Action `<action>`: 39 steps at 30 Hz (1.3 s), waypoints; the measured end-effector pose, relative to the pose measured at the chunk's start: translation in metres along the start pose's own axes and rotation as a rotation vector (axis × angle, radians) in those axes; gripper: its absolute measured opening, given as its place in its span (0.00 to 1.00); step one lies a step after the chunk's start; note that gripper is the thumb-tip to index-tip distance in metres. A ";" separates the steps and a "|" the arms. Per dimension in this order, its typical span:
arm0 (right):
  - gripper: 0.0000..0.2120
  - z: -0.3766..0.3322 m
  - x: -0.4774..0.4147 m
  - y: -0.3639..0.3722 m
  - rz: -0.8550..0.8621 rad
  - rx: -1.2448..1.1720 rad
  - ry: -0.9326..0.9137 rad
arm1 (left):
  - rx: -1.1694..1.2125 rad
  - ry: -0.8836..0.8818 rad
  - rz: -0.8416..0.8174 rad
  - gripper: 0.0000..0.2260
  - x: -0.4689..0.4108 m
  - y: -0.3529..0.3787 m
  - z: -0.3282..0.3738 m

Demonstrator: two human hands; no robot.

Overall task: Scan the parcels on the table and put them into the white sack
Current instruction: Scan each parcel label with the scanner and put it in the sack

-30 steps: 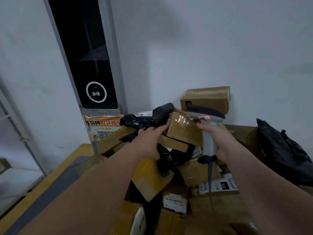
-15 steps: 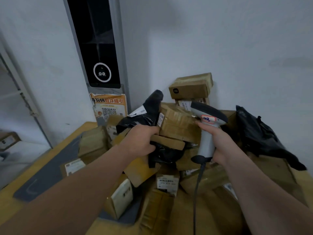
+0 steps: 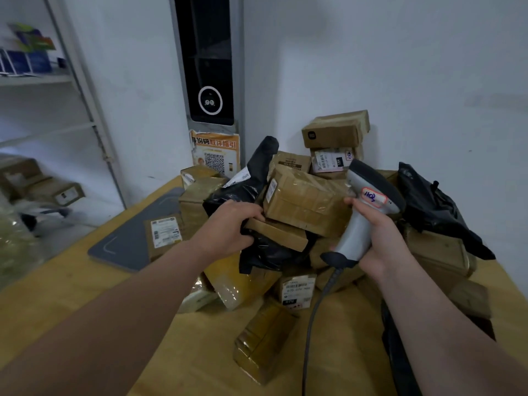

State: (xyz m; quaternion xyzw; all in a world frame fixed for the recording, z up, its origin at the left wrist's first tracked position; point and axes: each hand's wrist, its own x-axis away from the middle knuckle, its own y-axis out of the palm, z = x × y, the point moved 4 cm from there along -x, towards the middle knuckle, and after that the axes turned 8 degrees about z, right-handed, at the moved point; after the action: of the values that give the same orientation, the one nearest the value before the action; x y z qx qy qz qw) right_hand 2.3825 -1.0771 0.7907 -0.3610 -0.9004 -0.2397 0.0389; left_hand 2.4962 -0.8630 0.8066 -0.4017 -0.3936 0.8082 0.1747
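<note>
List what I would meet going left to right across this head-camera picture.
Shelf → grey mat → left hand, gripping a flat parcel → big taped box → scanner, held by the right hand → black bag.

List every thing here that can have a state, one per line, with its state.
left hand, grips the end of the flat parcel
right hand, grips the scanner
scanner, held upright, head towards the taped box
flat parcel, lies under the taped box
taped box, sealed, atop the pile
white sack, not in view
</note>
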 end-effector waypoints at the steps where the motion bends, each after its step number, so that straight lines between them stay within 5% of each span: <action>1: 0.04 0.001 0.002 -0.002 0.000 -0.017 0.007 | -0.001 0.001 -0.004 0.17 0.004 -0.002 0.002; 5: 0.05 0.007 0.015 -0.012 0.050 -0.051 0.059 | 0.005 -0.008 -0.055 0.17 0.021 -0.004 0.008; 10: 0.18 0.018 0.028 -0.018 0.061 -0.051 0.120 | 0.002 -0.113 -0.241 0.22 0.048 0.018 -0.003; 14: 0.03 0.029 0.037 -0.012 0.005 -0.024 0.138 | -0.067 -0.319 -0.254 0.24 0.061 0.029 -0.021; 21: 0.09 0.049 0.038 0.003 -0.019 0.049 0.156 | 0.964 -0.963 -0.192 0.19 0.059 0.039 -0.016; 25: 0.13 0.052 0.035 0.007 -0.002 0.046 0.148 | 1.049 -1.029 -0.141 0.25 0.057 0.047 -0.018; 29: 0.20 0.050 0.033 0.007 0.028 0.043 0.116 | 1.185 -1.021 -0.083 0.21 0.055 0.044 -0.012; 34: 0.20 0.056 0.040 0.005 -0.025 0.048 0.125 | 1.372 -1.022 0.136 0.27 0.074 0.036 -0.015; 39: 0.11 0.068 0.054 0.007 -0.127 0.012 0.231 | 1.268 -0.907 0.099 0.29 0.113 0.013 -0.009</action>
State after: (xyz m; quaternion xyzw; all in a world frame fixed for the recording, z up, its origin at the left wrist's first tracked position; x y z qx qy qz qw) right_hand 2.3540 -1.0075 0.7467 -0.2729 -0.9125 -0.2760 0.1290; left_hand 2.4339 -0.7995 0.7356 0.1275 0.1291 0.9709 0.1565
